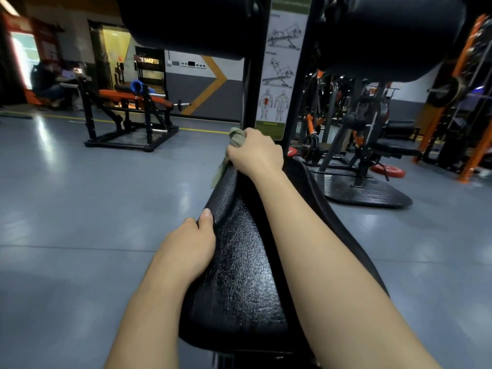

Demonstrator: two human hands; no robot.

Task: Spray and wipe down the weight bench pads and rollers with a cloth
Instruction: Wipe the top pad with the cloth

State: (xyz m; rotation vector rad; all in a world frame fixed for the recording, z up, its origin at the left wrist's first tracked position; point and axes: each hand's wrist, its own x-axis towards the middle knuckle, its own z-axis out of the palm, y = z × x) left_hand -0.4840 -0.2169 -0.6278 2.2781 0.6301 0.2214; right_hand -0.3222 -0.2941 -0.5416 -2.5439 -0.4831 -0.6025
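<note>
A black textured bench pad (239, 262) is running lengthwise away from the camera, its far end pointing at an upright post (250, 89) carrying an exercise chart (282, 70). At that far end the right hand (255, 153) is clenching a grey-green cloth (236, 137) against the pad. The left hand (189, 246) is gripping the pad's left edge, thumb on top, beneath two black rollers (186, 25).

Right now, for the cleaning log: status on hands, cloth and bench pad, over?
Right hand grips cloth at bench pad far end. Left hand holds pad's left edge. Nothing blocking the wipe path.
</note>
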